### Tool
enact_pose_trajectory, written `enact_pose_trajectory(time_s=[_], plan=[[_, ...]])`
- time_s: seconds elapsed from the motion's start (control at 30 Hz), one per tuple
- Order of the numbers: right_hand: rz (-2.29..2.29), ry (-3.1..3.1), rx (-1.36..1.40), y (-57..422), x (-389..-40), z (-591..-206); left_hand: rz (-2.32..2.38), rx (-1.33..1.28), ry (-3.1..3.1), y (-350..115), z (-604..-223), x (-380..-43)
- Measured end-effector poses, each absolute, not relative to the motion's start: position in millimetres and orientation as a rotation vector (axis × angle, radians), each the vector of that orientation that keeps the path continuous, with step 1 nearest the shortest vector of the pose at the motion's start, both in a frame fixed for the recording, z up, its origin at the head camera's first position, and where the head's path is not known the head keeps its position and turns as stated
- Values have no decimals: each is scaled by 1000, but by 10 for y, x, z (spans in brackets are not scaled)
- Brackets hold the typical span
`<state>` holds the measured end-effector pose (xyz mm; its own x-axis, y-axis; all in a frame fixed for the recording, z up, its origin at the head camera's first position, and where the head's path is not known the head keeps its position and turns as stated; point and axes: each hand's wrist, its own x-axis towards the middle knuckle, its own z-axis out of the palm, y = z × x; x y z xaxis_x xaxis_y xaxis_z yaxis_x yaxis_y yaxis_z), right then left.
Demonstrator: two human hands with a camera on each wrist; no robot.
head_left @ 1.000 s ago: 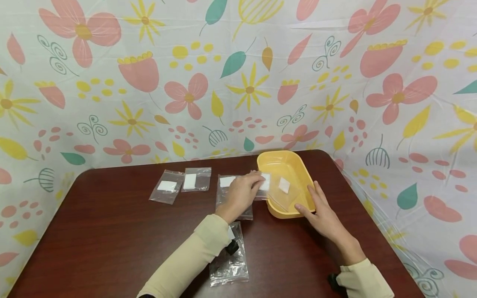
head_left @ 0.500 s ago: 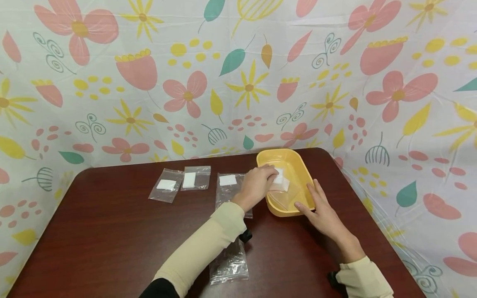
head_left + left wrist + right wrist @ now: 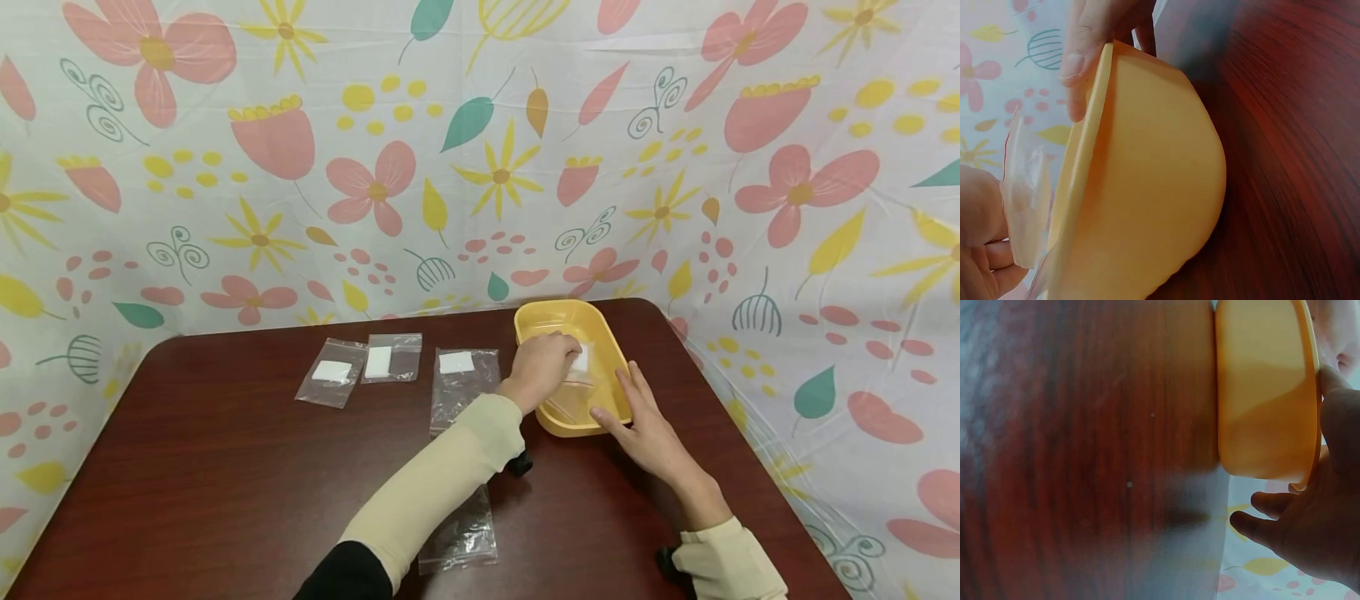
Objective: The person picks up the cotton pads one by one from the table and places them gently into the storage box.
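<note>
My left hand [image 3: 543, 367] is above the left part of a yellow plastic tray [image 3: 615, 342]. It pinches a small clear zip-lock bag [image 3: 581, 371] with a white label. The left wrist view shows that bag [image 3: 1025, 206] beside the curled fingers, near the tray's rim. My right hand [image 3: 656, 437] rests at the tray's near right corner, thumb over the near rim and fingers spread along the right side. In the right wrist view, two of its fingers [image 3: 1266, 528] stick out clear of the tray. Another clear bag [image 3: 566, 404] lies in the tray, partly hidden by my left hand.
On the dark wooden table [image 3: 225, 483] lie two small labelled zip-lock bags, the left one [image 3: 330, 373] tilted and the other [image 3: 393, 358] beside it. A larger labelled bag [image 3: 461, 387] lies left of the tray. Another clear bag [image 3: 465, 533] sits partly under my left sleeve.
My left hand has moved right, carrying the zip-lock bag from the tray's left edge to over its inside. The larger bag on the table is uncovered. My right hand stays at the tray.
</note>
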<state>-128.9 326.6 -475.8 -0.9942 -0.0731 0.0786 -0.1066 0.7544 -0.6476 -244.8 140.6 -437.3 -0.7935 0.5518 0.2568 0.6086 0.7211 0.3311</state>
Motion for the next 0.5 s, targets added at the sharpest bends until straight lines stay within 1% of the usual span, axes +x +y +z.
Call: enact_pose_trajectory(time_s=[0.5], plan=[[1065,-2897,148,3266,-1278,-4742,-581,-972,-2855,1571,-4525,-2502]])
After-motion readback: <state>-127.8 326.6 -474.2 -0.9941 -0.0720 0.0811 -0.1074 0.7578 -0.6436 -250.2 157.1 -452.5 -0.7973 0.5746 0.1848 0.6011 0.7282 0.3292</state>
